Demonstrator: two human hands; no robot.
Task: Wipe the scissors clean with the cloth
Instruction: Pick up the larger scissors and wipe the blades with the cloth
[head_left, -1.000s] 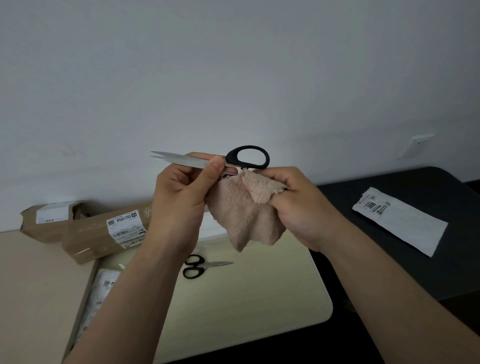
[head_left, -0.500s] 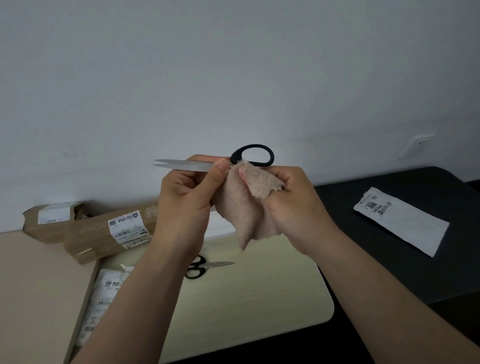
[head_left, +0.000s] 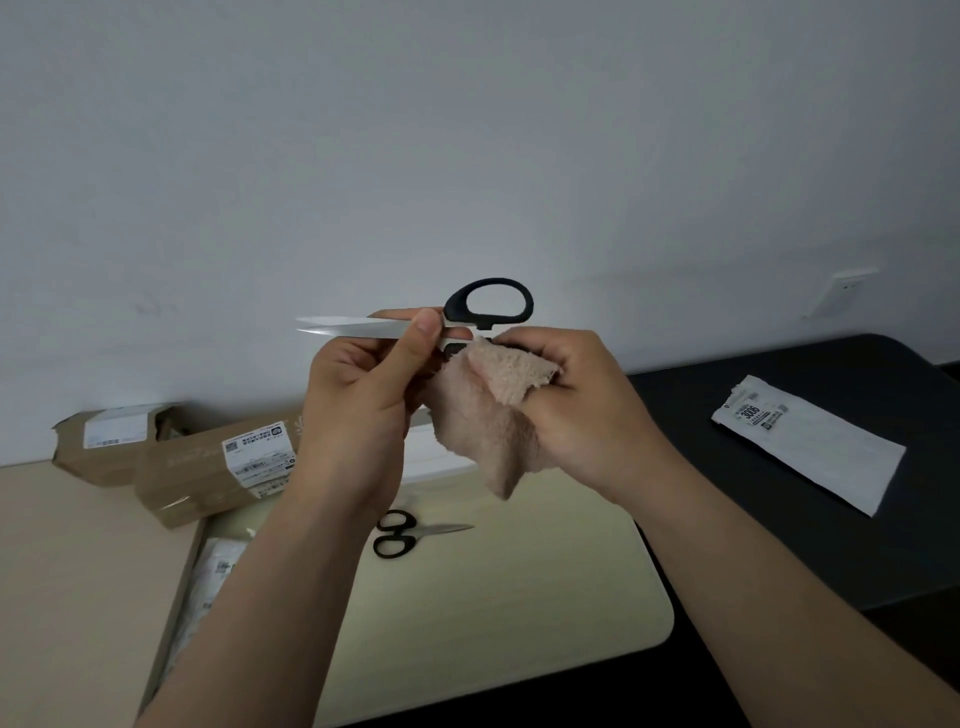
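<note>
left hand (head_left: 358, 400): thumb and fingers pinched shut on the scissors (head_left: 415, 325) near where blades meet handle; thumb tip lies flat on the near face of the metal.
right hand (head_left: 576, 405): fingers curled closed around the cloth (head_left: 488, 415), bunching it just below the handle of the scissors; whether the cloth touches the lower handle loop cannot be told.
scissors: held up in the air at mid-frame, lying level; two narrow, smooth, pale steel blades point left, tips slightly parted; one black oval plastic loop stands clear above the right hand.
cloth: beige, fuzzy terry pile, crumpled, one corner hanging down to a point.
second pair of scissors (head_left: 410, 535): small, black round loops, short steel blades pointing right, lying flat on a cream mat (head_left: 519, 597) with rounded corners.
cardboard boxes (head_left: 208, 467): brown, long, with white printed labels, at left near the wall.
mailing bag (head_left: 810, 441): flat, white-grey, rectangular, labelled, on the matte black table (head_left: 831, 545) at right.
wall (head_left: 467, 130): plain, pale grey.
</note>
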